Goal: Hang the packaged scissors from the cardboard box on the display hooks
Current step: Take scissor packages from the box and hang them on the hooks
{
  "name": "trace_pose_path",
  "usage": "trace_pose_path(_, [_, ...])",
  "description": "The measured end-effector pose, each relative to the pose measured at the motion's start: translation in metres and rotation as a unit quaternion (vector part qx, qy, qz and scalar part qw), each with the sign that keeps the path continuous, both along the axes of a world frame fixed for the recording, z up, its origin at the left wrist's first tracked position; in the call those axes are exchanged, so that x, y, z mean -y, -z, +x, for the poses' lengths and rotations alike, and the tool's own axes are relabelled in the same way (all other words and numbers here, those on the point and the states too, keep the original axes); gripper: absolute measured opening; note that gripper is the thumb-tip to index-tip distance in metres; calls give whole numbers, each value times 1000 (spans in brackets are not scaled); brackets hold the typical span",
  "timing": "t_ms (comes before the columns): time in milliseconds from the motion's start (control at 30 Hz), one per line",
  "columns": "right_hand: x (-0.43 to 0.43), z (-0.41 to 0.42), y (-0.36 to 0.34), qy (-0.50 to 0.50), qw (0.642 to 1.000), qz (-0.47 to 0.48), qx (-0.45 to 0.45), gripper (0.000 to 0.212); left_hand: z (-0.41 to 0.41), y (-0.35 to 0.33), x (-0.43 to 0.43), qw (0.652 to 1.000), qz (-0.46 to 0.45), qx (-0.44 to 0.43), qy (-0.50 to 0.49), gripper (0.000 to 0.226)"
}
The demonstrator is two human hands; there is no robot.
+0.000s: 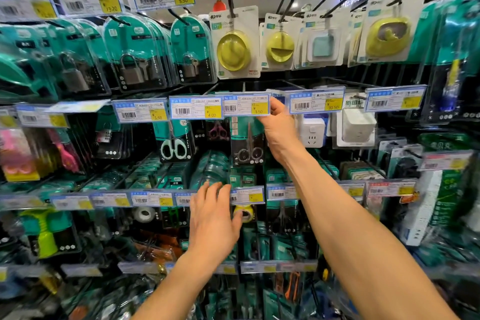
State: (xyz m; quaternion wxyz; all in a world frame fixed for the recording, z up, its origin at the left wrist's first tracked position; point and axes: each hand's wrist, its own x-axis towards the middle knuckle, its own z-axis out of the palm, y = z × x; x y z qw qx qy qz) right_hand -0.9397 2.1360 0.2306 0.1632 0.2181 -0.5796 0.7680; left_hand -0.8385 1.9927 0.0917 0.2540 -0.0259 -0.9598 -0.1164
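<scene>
While right hand [278, 125] pinches price tag [246, 105], left hand [211, 218] grip spread; shop display hooks [230, 0] crowded with blister packs [135, 60].

Display hooks [285, 6]: padlock packs [135, 60] upper left of the white socket [313, 132]; scissors packs [173, 141] left of it; yellow lights [233, 44] above it.

From my remote station I see two arms, both uncovered. The left forearm [181, 278] and right forearm [350, 215] show bare from the picture's lower edge to the wrists. The hands are bare too: the left hand [213, 218] below the 3.50 price tag [246, 104], the right hand [279, 127] at that tag's right edge, with tendon lines along its wrist.
</scene>
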Motion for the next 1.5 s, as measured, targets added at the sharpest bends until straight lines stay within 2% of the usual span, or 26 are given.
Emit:
trace_pose_path(400, [9,-3,1,41,995,78,-46,24,-2,9,6,999,-41,4,-5,65])
trace_pose_path(700, [13,-15,7,61,997,49,12,17,0,6,7,1000,-31,5,-2,66])
trace_pose_path(800, [13,-21,11,101,992,75,-14,15,2,6,7,1000,-24,5,1,67])
trace_pose_path(900, [16,-23,7,170,977,129,-28,12,3,8,8,1000,-16,1,-2,67])
trace_pose_path(1067, [19,-29,1,274,927,258,-9,13,3,10,6,1000,-18,4,-7,68])
trace_pose_path(1200, [16,-32,6,273,916,293,-22,23,2,11,5,1000,-20,0,-14,68])
trace_pose_path(1367, [-1,-25,24,243,914,324,0,59,3,8,0,999,-24,4,-30,66])
trace_pose_path(1433, [-13,-15,30,247,895,372,10,66,3,4,-2,999,-22,8,-35,65])
trace_pose_path(1500, [-24,3,35,249,856,452,4,65,5,-3,-5,999,-24,19,-40,66])
